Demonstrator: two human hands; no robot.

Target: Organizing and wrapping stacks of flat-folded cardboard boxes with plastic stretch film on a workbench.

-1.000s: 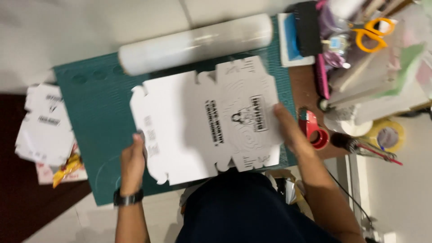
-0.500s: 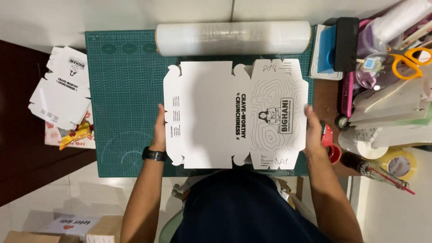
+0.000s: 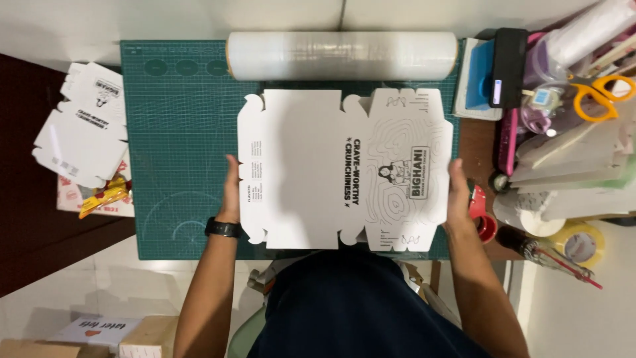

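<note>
- On the green cutting mat (image 3: 179, 132), centre of the desk: one flat die-cut carton blank (image 3: 311, 169), white, printed side up, lying fully unfolded with its long side running left to right.
- Left hand (image 3: 230, 192) grips the blank's left edge, fingers tucked under, thumb on top; a black wristwatch (image 3: 222, 229) on that wrist.
- Right hand (image 3: 458, 192) holds the right edge the same way — both hands pinching the blank, set well apart.
- Progress, judged: blank laid out square on the mat; no panel folded, no tab locked. All forming is left to do.
- Roll of clear stretch film (image 3: 341, 56) lies just beyond the blank's far edge.
- Stack of further flat blanks (image 3: 83, 136) off the mat's left edge — unformed too.
- Orange-handled scissors (image 3: 596, 93) and tape rolls (image 3: 583, 242) in the clutter at right, untouched.
</note>
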